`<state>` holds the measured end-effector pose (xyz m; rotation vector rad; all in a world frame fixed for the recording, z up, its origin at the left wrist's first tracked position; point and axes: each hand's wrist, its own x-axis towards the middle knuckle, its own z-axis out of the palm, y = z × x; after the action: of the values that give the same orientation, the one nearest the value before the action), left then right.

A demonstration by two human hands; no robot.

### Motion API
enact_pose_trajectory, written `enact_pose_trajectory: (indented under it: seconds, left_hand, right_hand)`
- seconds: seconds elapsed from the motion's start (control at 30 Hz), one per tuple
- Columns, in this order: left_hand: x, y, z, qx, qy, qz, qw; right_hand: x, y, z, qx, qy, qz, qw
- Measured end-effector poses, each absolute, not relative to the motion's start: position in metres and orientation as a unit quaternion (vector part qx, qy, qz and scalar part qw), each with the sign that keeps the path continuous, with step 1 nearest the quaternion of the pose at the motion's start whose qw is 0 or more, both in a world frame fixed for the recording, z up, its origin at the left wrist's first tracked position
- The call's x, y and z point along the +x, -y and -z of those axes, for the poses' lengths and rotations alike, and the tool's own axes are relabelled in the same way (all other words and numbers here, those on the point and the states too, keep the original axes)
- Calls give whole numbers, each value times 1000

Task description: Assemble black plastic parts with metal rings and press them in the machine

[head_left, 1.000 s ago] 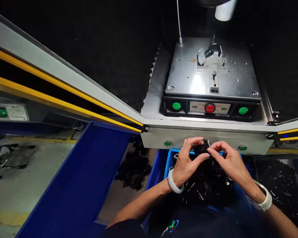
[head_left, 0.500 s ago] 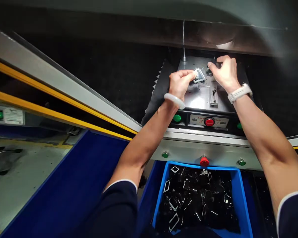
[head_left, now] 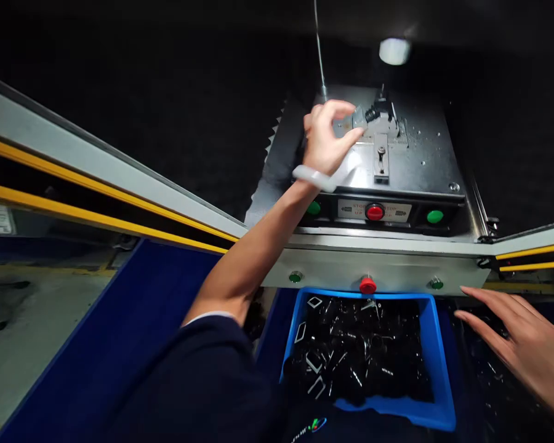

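My left hand (head_left: 330, 135) is over the metal fixture plate (head_left: 425, 138), thumb and index finger curved around a small grey, partly see-through square piece (head_left: 359, 117). This piece is blurred, just left of a black part (head_left: 383, 109) seated on the fixture block in the plate's middle. Down at the right, my right hand (head_left: 524, 344) holds nothing, its fingers stretched out and apart. Below that hand lie dark, shiny parts (head_left: 493, 375), hard to make out in the shadow.
A blue bin (head_left: 443, 369) full of black parts and some pale frames stands in front. Green buttons (head_left: 434, 216) and red stop buttons (head_left: 375, 212) line the machine's front. Yellow-striped guards (head_left: 111, 200) flank the opening. A thin metal cable (head_left: 320, 55) rises behind the plate.
My right hand has left the fixture and moved down to the right; the black part it was at now sits on the fixture. My left hand's fingers are spread wider around the square piece.
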<state>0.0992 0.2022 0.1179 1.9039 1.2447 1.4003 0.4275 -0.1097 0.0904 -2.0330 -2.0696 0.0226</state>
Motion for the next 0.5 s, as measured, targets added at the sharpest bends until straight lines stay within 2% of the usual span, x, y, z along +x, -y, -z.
enact_pose_trajectory:
  seconds: [0.1, 0.23, 0.33, 0.5]
  left_hand:
    - [52, -93, -85, 703, -503, -476, 163]
    - [-9, 4, -29, 725, -562, -356, 178]
    - [-37, 14, 1, 756, -578, -250, 176]
    - [-45, 4, 11, 771, -595, -199, 108]
  right_hand:
    - [412, 93, -66, -693, 716, -58, 59]
    - [415, 76, -35, -718, 689, -78, 60]
    - [420, 72, -24, -725, 682, -79, 57]
    - [415, 67, -20, -734, 676, -29, 59]
